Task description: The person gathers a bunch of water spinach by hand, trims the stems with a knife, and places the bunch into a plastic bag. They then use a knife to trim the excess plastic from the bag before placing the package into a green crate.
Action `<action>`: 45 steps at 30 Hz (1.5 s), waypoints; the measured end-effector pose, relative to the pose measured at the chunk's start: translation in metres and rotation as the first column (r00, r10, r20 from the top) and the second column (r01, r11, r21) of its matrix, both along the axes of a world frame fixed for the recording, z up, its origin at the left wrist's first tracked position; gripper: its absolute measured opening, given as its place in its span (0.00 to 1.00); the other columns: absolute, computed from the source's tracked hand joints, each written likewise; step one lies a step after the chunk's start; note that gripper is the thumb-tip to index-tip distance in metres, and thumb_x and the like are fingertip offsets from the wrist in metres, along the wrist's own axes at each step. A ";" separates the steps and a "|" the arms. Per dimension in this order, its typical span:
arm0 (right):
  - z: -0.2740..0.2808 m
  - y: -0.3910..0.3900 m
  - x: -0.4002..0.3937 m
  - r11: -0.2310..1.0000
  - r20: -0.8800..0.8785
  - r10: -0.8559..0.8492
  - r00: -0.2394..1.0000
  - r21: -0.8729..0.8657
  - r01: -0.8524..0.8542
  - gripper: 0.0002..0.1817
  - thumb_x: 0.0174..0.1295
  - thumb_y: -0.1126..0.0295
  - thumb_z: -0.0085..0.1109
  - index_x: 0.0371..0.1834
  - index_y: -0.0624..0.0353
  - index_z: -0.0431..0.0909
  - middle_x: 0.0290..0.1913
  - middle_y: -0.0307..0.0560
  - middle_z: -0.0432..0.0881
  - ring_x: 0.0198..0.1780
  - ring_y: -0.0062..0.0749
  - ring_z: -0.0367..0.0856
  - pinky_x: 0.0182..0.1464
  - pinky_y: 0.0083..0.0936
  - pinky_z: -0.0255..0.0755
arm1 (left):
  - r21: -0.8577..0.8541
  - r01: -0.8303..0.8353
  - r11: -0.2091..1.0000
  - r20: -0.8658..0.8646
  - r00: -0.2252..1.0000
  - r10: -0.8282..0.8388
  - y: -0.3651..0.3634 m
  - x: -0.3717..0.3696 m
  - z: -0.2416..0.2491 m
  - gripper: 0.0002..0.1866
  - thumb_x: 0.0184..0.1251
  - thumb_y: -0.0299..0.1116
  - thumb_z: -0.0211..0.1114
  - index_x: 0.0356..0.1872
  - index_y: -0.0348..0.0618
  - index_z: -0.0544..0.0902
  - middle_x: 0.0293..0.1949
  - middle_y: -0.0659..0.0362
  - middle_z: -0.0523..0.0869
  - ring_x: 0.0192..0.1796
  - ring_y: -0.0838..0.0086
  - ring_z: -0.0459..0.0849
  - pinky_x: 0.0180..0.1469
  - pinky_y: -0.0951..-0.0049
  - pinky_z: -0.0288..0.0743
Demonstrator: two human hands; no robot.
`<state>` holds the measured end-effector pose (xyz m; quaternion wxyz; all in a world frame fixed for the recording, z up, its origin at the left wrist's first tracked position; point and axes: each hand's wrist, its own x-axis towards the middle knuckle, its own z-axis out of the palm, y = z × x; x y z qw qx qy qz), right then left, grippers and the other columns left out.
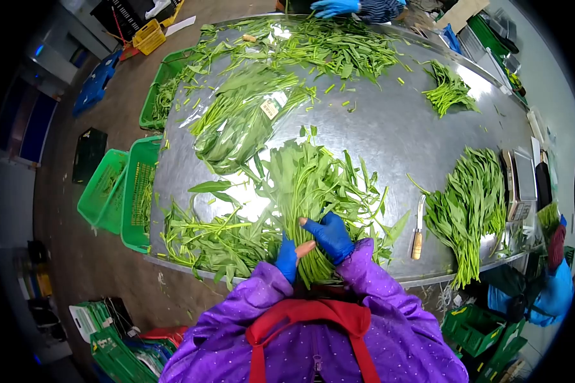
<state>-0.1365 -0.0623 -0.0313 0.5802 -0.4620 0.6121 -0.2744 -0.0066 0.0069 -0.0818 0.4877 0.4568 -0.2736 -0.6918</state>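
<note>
In the head view, a bunch of long-stemmed leafy greens (294, 182) lies in front of me, stems toward my body. My left hand (287, 256), in a blue glove with a bare thumb, closes around the stems from the left. From the right, my right hand (329, 237), also gloved in blue with a bare fingertip showing, grips the same stems. Loose leaves and stems (230, 239) are spread on both sides of the bunch. A knife (418, 228) with a wooden handle lies to the right of my hands.
On the metal table (390, 127) are a bagged, labelled bundle (236, 121), a large pile of greens (469, 198) and a small bunch (450, 90). A scale (521, 182) stands at right. Green crates (140, 198) flank the left edge. Another person's gloved hand (335, 7) is opposite.
</note>
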 end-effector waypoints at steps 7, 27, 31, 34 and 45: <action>0.023 0.005 -0.012 0.965 0.359 -0.195 0.913 0.236 0.113 0.13 0.55 0.64 0.58 0.36 0.62 0.76 0.32 0.40 0.78 0.32 0.24 0.76 0.35 0.22 0.72 | 0.283 -0.001 0.959 -0.152 0.987 0.046 0.000 0.009 0.000 0.21 0.66 0.33 0.54 0.57 0.32 0.70 0.57 0.52 0.74 0.57 0.68 0.74 0.61 0.70 0.66; 0.054 0.024 -0.004 0.938 0.506 -0.340 0.793 0.240 0.249 0.11 0.56 0.67 0.61 0.38 0.60 0.75 0.31 0.34 0.78 0.31 0.15 0.73 0.35 0.14 0.67 | 0.196 0.110 0.974 -0.314 0.948 -0.044 0.002 0.011 -0.025 0.21 0.71 0.36 0.41 0.58 0.38 0.71 0.59 0.51 0.72 0.63 0.63 0.68 0.66 0.65 0.57; 0.025 0.029 0.003 0.998 0.294 -0.064 0.954 0.025 0.059 0.10 0.56 0.66 0.63 0.36 0.59 0.75 0.28 0.31 0.72 0.29 0.14 0.65 0.33 0.13 0.60 | 0.003 0.131 0.991 -0.001 0.991 -0.131 0.006 0.012 -0.030 0.21 0.70 0.37 0.43 0.57 0.34 0.71 0.57 0.51 0.74 0.60 0.63 0.71 0.63 0.65 0.62; 0.032 0.025 -0.004 0.997 0.375 -0.079 0.924 0.037 0.070 0.10 0.56 0.69 0.62 0.38 0.60 0.76 0.29 0.32 0.75 0.31 0.15 0.68 0.36 0.14 0.63 | 0.274 0.062 0.960 -0.316 0.948 0.029 0.012 0.015 -0.013 0.18 0.64 0.36 0.52 0.51 0.36 0.75 0.51 0.51 0.78 0.54 0.62 0.76 0.58 0.62 0.69; 0.040 0.029 0.010 0.974 0.128 0.040 0.991 -0.227 -0.009 0.13 0.55 0.72 0.60 0.42 0.64 0.75 0.33 0.39 0.79 0.33 0.20 0.75 0.37 0.20 0.70 | 0.257 -0.026 0.966 -0.617 0.765 0.184 0.016 0.000 -0.040 0.20 0.63 0.38 0.52 0.52 0.36 0.74 0.48 0.53 0.80 0.49 0.63 0.79 0.54 0.64 0.72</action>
